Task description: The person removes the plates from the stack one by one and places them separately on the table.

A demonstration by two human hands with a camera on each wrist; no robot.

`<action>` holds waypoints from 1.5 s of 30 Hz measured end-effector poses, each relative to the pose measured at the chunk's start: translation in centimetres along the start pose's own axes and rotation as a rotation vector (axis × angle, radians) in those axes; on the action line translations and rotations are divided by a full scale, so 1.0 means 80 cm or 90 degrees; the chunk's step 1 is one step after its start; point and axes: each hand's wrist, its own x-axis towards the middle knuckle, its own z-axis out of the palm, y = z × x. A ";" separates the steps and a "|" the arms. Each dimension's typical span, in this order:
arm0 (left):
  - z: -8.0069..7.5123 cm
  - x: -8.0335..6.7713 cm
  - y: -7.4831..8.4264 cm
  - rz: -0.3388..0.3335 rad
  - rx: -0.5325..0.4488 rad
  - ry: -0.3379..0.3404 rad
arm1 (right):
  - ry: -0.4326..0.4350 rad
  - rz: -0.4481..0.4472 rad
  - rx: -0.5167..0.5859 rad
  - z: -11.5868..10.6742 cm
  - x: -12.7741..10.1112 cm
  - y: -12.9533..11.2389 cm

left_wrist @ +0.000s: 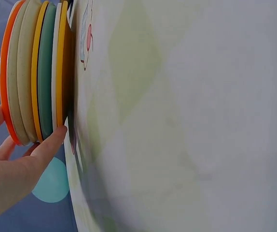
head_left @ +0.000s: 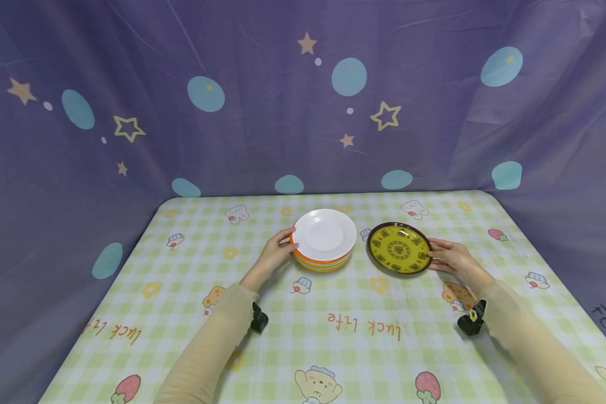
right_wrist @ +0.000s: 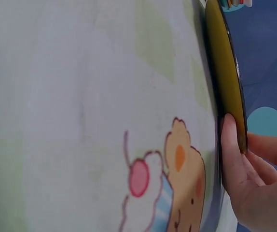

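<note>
A stack of plates (head_left: 325, 234) has a white plate with an orange rim on top. Side on in the left wrist view, the stacked plates (left_wrist: 44, 72) show orange, beige, yellow, teal and white edges. My left hand (head_left: 276, 251) grips the stack's left side, the thumb over the top rim and a finger (left_wrist: 49, 142) against the lowest edges. To the right, a yellow plate (head_left: 399, 249) with a dark brown rim and dark printed motifs tilts slightly. At its right edge my right hand (head_left: 454, 259) pinches it, thumb over the rim, other fingers (right_wrist: 230, 135) beneath.
Both plate groups are over a table with a green checked cloth (head_left: 283, 359) printed with cartoon figures. A purple curtain (head_left: 262, 67) with stars and blue ovals hangs behind and at the sides. Black wrist cameras (head_left: 259, 318) are strapped below both hands.
</note>
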 end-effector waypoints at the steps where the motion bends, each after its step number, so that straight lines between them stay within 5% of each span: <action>1: 0.000 0.000 0.000 0.000 -0.005 -0.003 | 0.001 -0.008 -0.009 0.000 -0.001 0.000; 10: 0.000 0.000 0.001 -0.007 0.006 0.002 | 0.027 -0.107 -0.109 -0.002 -0.003 0.000; 23: -0.001 -0.001 0.003 -0.009 -0.006 -0.003 | 0.145 -0.284 -0.319 0.015 -0.011 -0.018; 45: -0.001 0.000 0.000 -0.002 0.004 0.002 | 0.024 -0.311 -0.228 0.100 -0.006 -0.045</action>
